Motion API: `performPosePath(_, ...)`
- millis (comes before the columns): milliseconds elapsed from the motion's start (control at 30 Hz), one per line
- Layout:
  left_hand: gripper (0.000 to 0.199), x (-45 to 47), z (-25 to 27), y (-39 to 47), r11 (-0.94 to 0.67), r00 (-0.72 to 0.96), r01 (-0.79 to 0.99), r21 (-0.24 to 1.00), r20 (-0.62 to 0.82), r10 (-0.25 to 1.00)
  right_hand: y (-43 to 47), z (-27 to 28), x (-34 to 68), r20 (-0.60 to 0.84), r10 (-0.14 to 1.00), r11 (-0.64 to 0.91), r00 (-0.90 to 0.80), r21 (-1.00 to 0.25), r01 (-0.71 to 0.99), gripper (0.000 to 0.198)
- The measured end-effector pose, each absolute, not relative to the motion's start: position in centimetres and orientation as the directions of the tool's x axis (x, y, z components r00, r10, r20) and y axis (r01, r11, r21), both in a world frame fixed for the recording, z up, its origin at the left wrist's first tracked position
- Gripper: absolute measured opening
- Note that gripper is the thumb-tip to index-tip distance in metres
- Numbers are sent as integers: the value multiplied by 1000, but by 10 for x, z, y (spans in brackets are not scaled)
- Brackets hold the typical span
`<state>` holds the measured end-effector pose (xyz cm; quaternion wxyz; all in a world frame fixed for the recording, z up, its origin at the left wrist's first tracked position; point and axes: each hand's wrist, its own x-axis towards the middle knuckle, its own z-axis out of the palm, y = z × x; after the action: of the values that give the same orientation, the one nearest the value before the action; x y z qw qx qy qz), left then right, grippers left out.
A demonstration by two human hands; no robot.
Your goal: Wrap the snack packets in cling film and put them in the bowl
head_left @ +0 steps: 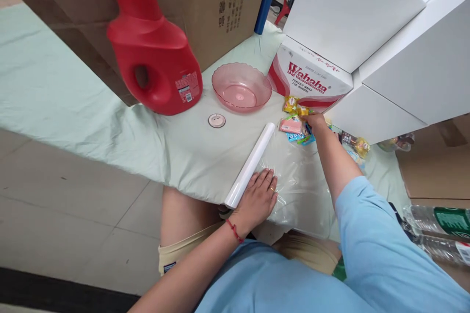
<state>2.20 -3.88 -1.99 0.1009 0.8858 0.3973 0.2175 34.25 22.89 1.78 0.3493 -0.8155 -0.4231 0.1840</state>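
Observation:
My left hand [259, 196] lies flat on a sheet of clear plastic film [304, 205], fingers stretched out and a ring on one of them. Beside it runs a white roll [250, 166], set at a slant on the cloth. My right hand [315, 121] reaches into a pile of small snack packets, its fingers bent down and partly hidden. Closest to its fingertips is a yellow packet [303, 110]; whatever the fingers grip cannot be made out. Another yellow packet [290, 103] and a pink packet [291, 125] lie just left of that hand.
A pink scalloped bowl [244, 100], a round badge-like disc [216, 121] and a red detergent jug [157, 58] stand left of the roll. Behind are a brown carton [205, 14] and a Wahaha carton [306, 80]. White boxes [396, 112] and plastic bottles [436, 220] are on the right.

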Motion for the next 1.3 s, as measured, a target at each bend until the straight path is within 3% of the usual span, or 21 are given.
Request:
performPosePath(133,47,21,-18,-38,-659,593,663,355,288,752,206,37,360,37,741,-383,670,-797,467,29)
performPosePath(233,47,21,-16,-37,-656,595,666,356,277,754,167,55,374,106,774,-217,624,-882,419,35)
performPosePath(333,46,21,-15,-37,-657,601,669,346,267,753,107,69,378,144,909,-28,390,-914,404,46)
performPosePath(400,45,20,-14,-36,-654,601,675,342,259,756,63,73,370,100,978,0,184,-881,474,51)
performPosePath(500,45,20,-11,-36,-651,606,682,334,239,758,10,69,350,8,995,71,-102,-773,630,49)
performPosePath(600,46,20,-8,-35,-656,619,684,319,221,753,-18,54,328,-10,970,184,-241,-615,767,49)
performPosePath(733,45,21,-6,-35,-654,617,689,311,222,755,-33,33,311,25,982,177,-187,-467,867,68)
performPosePath(1067,45,21,-7,-36,-649,616,697,304,209,760,-58,24,313,111,984,173,-136,-470,865,45)
performPosePath(1200,44,20,-7,-35,-659,623,698,280,217,752,-64,23,309,67,991,131,-113,-418,899,48)
performPosePath(1300,44,20,-7,-35,-665,628,697,268,219,747,-69,23,298,109,991,105,-72,-335,936,64)
